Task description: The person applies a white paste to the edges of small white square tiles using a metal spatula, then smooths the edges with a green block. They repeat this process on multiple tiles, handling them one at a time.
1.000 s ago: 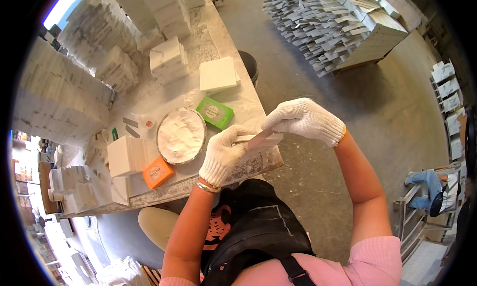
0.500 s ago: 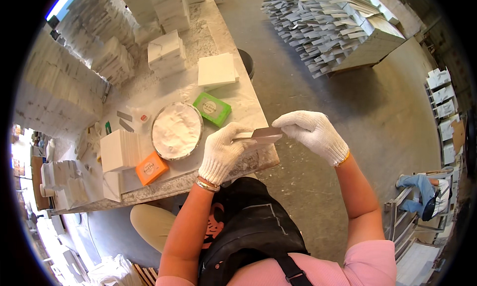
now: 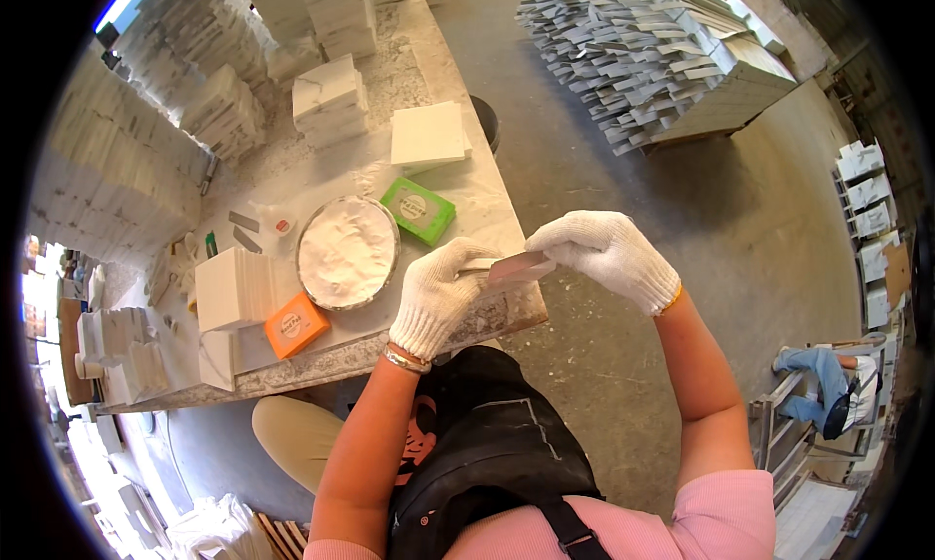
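My left hand (image 3: 434,299), in a white knit glove, is closed on a thin white tile (image 3: 477,265) seen nearly edge-on. My right hand (image 3: 609,261), gloved the same way, pinches a flat grey metal scraper blade (image 3: 516,266) that lies against the tile's edge. Both hands are raised over the table's front right corner. Beside the left hand on the table sits a round bowl (image 3: 392,280) full of white paste. A green box (image 3: 419,211) lies behind it and an orange box (image 3: 297,325) in front.
White tiles (image 3: 234,287) stand in a row left of the bowl, near two loose grey blades (image 3: 244,221). More tile stacks (image 3: 329,100) crowd the table's (image 3: 467,321) back and left. Across the floor is a large pile of strips (image 3: 633,63). Another person (image 3: 823,390) is at far right.
My right hand has shifted slightly left and up, with the blade tilting and sliding a little along the tile's edge. The left hand has hardly moved.
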The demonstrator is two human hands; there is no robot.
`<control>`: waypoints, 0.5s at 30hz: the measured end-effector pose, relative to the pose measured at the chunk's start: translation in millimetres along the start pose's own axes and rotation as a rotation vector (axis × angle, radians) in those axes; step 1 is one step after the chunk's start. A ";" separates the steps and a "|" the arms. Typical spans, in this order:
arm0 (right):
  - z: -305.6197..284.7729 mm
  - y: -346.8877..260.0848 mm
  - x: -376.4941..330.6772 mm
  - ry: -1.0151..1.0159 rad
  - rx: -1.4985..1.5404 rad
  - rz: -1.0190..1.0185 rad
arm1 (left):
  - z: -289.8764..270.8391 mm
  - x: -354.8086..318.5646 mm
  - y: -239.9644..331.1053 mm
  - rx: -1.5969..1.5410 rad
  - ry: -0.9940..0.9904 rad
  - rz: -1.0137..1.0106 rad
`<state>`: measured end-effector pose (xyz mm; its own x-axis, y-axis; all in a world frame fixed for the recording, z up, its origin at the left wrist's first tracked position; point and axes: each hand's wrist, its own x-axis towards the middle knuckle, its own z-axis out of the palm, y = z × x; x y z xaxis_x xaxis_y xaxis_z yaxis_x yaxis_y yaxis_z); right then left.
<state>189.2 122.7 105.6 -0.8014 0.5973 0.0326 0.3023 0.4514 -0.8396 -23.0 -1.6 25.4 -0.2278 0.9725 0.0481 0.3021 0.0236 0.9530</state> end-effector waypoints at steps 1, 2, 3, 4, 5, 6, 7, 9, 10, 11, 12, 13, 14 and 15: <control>1.2 0.5 -1.8 0.015 -0.002 -0.010 | 0.9 -0.2 0.2 -0.003 0.007 0.002; 3.0 1.2 -3.9 0.029 -0.004 -0.021 | 1.8 -0.7 0.4 -0.007 0.014 0.004; 5.9 2.5 -6.9 0.069 -0.011 -0.023 | 2.7 -1.5 2.3 0.001 0.024 0.016; 9.5 4.1 -10.1 0.106 -0.019 -0.027 | 3.6 -2.4 5.5 0.009 0.037 0.028; 13.2 5.0 -13.4 0.143 -0.028 -0.031 | 4.2 -3.1 7.2 0.017 0.050 0.039; 16.9 4.5 -16.8 0.177 -0.020 -0.026 | 5.2 -3.4 5.3 0.019 0.059 0.044; 21.0 2.8 -20.0 0.210 -0.013 -0.023 | 6.3 -3.9 2.3 0.022 0.070 0.050; 28.8 0.0 -24.6 0.270 -0.016 -0.023 | 7.0 -5.5 0.0 0.028 0.085 0.058; 32.5 -1.0 -26.0 0.300 -0.025 -0.027 | 7.0 -6.0 0.1 0.034 0.088 0.060; 36.6 -1.9 -27.4 0.329 -0.034 -0.031 | 7.0 -6.5 0.3 0.039 0.091 0.063; 41.6 -2.6 -29.0 0.352 -0.025 -0.012 | 6.9 -7.0 0.8 0.011 0.082 0.052; 46.1 -3.6 -30.6 0.376 -0.017 0.006 | 7.0 -6.9 2.3 -0.019 0.073 0.043; 50.0 -4.9 -31.9 0.400 -0.009 0.024 | 7.3 -6.7 3.5 -0.048 0.064 0.034; 53.3 -6.8 -32.6 0.422 -0.016 0.035 | 7.7 -6.2 4.3 -0.054 0.061 0.058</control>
<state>185.8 64.8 81.3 -0.5096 0.8302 0.2261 0.3366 0.4342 -0.8356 -13.2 -5.7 26.8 -0.2678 0.9559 0.1205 0.2668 -0.0466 0.9626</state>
